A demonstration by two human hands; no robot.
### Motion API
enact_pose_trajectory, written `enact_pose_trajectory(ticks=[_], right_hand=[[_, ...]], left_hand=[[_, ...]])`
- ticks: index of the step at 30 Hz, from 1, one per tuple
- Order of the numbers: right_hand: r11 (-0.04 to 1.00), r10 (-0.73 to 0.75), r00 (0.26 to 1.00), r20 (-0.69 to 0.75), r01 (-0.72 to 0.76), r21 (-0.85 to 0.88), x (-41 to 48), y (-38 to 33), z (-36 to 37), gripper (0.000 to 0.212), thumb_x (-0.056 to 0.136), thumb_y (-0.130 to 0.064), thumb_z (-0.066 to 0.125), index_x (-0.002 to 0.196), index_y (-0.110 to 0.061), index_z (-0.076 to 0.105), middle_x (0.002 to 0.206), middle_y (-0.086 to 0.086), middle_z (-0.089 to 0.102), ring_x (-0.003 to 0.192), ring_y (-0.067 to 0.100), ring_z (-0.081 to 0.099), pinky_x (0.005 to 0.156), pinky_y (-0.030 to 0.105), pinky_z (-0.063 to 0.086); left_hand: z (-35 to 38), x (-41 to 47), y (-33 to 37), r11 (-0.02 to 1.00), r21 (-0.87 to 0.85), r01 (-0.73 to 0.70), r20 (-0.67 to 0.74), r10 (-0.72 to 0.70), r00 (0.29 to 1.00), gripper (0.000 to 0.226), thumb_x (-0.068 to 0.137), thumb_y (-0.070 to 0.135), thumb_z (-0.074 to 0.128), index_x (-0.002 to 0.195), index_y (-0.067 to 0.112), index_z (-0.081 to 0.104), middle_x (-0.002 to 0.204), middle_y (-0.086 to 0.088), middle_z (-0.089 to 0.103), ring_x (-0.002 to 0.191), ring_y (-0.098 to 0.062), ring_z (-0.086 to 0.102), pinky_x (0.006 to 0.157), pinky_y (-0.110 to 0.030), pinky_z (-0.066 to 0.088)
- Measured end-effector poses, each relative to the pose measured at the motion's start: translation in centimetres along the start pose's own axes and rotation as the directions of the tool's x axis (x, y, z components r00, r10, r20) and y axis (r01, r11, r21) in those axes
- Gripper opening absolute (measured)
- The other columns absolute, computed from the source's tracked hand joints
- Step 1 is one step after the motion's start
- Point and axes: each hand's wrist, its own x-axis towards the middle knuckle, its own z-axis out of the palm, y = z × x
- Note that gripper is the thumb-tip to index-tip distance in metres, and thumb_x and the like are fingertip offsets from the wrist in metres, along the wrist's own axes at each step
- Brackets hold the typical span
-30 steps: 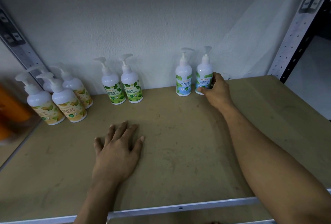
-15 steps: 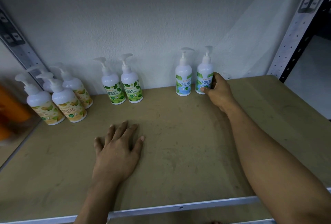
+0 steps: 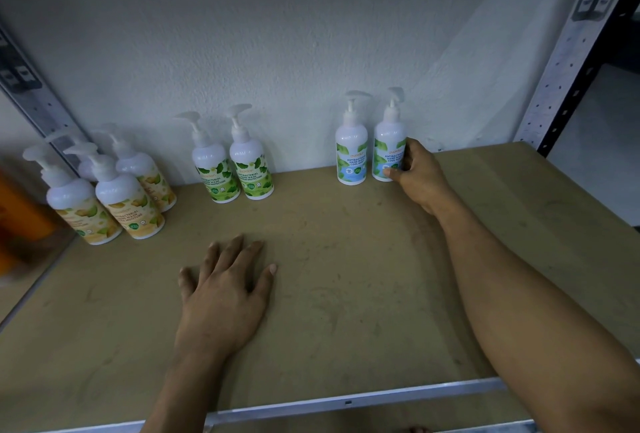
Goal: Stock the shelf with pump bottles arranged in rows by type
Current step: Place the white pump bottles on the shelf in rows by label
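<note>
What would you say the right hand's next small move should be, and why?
Probably let go: the right hand grips the right blue-label bottle, which stands upright on the shelf beside its twin at the wall.

Place: a stockroom or shop storage bay.
Shelving: perforated metal upright (image 3: 568, 61), bare board shelf (image 3: 346, 259).
Goods: identical pump bottles (image 3: 351, 152) grouped by label.
Backdrop: plain wall (image 3: 277, 34).

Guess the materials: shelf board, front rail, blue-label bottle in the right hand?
By look: shelf board is likely MDF or particleboard, matte tan, scuffed, no visible grain; front rail is metal, maybe steel or aluminium, with a smooth silvery sheen; blue-label bottle, gripped by the right hand, is probably plastic, white, slightly glossy, with a printed label.
</note>
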Motion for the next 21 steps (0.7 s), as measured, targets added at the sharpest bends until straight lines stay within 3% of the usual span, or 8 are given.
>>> enact_pose_trajectory(ticks=[5,12,19,21], right_hand=[[1.000,-0.010,1.000,-0.017,0.010,-0.017,-0.2,-0.3,0.4,0.054,0.084,-0.010,0.077,0.132,-0.019,0.054,0.126,-0.005,0.065,0.113,0.012,0.063,0.101,0.035,0.050],[0.999,-0.007,1.000,-0.025,0.006,-0.040,-0.3,-0.5,0.4,0.051,0.085,-0.009,0.076,0.130,-0.017,0.054,0.125,-0.004,0.066,0.111,0.012,0.063,0.099,0.033,0.051],[0.995,-0.005,1.000,-0.027,0.002,-0.100,-1.6,-1.7,0.5,0.055,0.088,-0.010,0.073,0.137,-0.014,0.049,0.130,-0.003,0.062,0.108,0.007,0.057,0.088,0.015,0.044],[0.991,-0.020,0.997,-0.071,0.011,-0.134,-2.6,-2.1,0.7,0.063,0.087,-0.015,0.075,0.142,-0.013,0.043,0.135,-0.004,0.054,0.115,0.006,0.051,0.089,0.012,0.038]], left_hand=[[0.1,0.0,-0.1,1.000,0.000,-0.006,0.003,0.006,1.000,0.070,0.090,0.076,0.017,0.151,0.045,0.032,0.163,0.019,0.022,0.154,-0.015,0.010,0.120,-0.059,0.012],[0.1,0.0,0.0,1.000,-0.007,0.008,-0.001,-0.008,1.000,0.062,0.094,0.069,0.027,0.150,0.045,0.034,0.163,0.021,0.023,0.154,-0.014,0.010,0.121,-0.057,0.012],[0.0,-0.1,0.0,1.000,-0.020,-0.004,-0.004,0.004,1.000,0.061,0.095,0.068,0.027,0.151,0.044,0.034,0.163,0.019,0.022,0.154,-0.015,0.009,0.121,-0.057,0.011],[0.0,0.0,-0.1,1.000,-0.028,-0.004,-0.007,0.004,1.000,0.063,0.094,0.070,0.026,0.151,0.044,0.034,0.163,0.019,0.023,0.154,-0.015,0.010,0.120,-0.059,0.012]])
